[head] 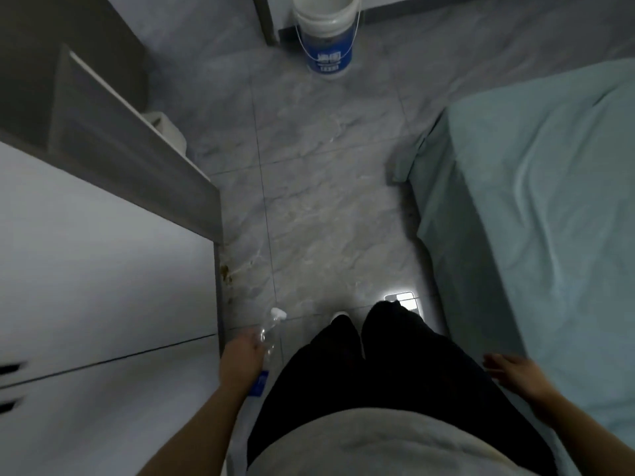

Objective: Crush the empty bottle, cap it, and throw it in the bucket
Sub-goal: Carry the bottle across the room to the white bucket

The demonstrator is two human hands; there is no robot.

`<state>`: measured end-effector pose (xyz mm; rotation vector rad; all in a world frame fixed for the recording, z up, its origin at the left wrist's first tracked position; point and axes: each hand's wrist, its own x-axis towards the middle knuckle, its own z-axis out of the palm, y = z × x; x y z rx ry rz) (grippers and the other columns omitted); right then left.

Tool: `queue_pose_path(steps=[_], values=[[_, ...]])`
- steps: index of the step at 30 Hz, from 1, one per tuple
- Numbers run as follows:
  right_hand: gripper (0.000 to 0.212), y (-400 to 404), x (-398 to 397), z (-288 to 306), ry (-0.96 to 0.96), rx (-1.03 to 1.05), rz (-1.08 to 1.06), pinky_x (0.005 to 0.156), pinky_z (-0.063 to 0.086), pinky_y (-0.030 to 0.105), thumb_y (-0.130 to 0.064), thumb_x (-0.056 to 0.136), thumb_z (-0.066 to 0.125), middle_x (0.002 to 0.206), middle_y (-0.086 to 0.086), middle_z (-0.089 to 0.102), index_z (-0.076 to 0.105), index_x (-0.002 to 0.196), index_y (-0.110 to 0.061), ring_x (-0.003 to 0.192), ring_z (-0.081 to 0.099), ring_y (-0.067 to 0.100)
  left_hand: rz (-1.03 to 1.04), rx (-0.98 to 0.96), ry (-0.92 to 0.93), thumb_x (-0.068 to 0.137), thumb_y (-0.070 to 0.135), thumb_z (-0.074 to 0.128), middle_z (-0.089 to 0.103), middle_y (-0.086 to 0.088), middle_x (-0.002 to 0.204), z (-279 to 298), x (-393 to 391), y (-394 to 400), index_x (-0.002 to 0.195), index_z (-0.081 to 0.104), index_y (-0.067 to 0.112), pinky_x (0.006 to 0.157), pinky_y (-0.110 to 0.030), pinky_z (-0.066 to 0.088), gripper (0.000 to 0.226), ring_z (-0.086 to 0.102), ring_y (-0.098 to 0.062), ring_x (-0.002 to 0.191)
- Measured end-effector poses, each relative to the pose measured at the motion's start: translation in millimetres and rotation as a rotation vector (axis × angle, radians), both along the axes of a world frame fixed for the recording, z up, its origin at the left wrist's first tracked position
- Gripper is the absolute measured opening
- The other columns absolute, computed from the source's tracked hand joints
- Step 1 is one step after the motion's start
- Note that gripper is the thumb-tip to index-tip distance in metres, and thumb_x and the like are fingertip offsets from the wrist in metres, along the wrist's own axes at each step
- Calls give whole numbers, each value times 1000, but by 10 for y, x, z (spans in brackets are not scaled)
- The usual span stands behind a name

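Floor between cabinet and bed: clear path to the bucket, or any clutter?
The tiled floor is bare from the feet to the bucket, bordered by the white cabinet and the bed. The only clutter is a glowing flat object by the bed's edge. Left hand holds the bottle; right hand is empty.
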<state>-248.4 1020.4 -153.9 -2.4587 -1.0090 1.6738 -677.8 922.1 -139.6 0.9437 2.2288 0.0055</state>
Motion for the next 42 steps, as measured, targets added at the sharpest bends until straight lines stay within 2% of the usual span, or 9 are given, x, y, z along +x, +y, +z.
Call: queue_pose_path(steps=[8,11,15,20,25,29,33,38,42], values=[[28,1161,-188,-63,-17,-23,-32,71,43,34,-6,91,45,100,27,61,59,99,16,84,56,31,44,73,-14,85,21,58,70,-17,85,38,-222,1630,97,62,7,64,-29,42,19,60,-27,72],[28,1863,-349,-50,11,17,-19,57,47,23,-5,91,44,96,24,59,57,100,19,83,54,31,62,46,-7,86,16,53,67,-22,80,31,-248,2052,84,60,3,60,-29,37,15,54,-25,65],[29,2906,-626,43,53,89,50,67,43,32,-9,91,45,95,21,61,60,100,14,86,57,29,109,49,-10,88,10,50,62,-19,70,49,-300,2451,67,56,10,57,-26,34,21,57,-27,66],[27,3984,-1036,136,108,116,83,51,45,15,-9,90,44,96,20,61,60,102,11,85,57,28,192,-3,5,88,13,50,68,-19,85,47,-466,2904,91,62,2,64,-26,38,16,51,-18,67],[29,4702,-1410,81,100,85,103,57,37,25,-9,91,44,98,21,60,59,103,13,81,56,28,234,-23,-19,88,10,51,69,-22,92,-9,-819,3496,91,63,-3,66,-26,39,18,57,-23,72],[30,5111,-1655,47,57,52,67,58,35,27,-9,91,43,101,26,60,57,103,15,78,55,29,203,-41,-2,89,12,52,68,-25,99,3,-1215,4189,99,62,-7,75,-30,43,23,63,-33,90],[28,5446,-1809,63,12,26,33,68,38,33,-7,91,43,104,30,62,59,98,15,84,56,30,189,2,-32,88,12,51,67,-22,86,50,-1587,4999,85,62,-1,70,-31,47,17,57,-25,74],[28,5915,-1893,73,-29,-19,-26,62,39,33,-7,90,44,94,21,61,60,101,14,79,56,30,155,53,-15,86,11,53,67,-25,90,66,-1900,6041,90,61,-2,65,-29,38,16,61,-34,81],[25,6431,-1975,11,-22,-41,-39,70,40,36,-7,89,48,88,22,62,61,94,13,75,55,30,138,85,-13,86,11,51,66,-25,85,26,-2034,6833,85,60,-1,62,-32,38,15,59,-33,75]])
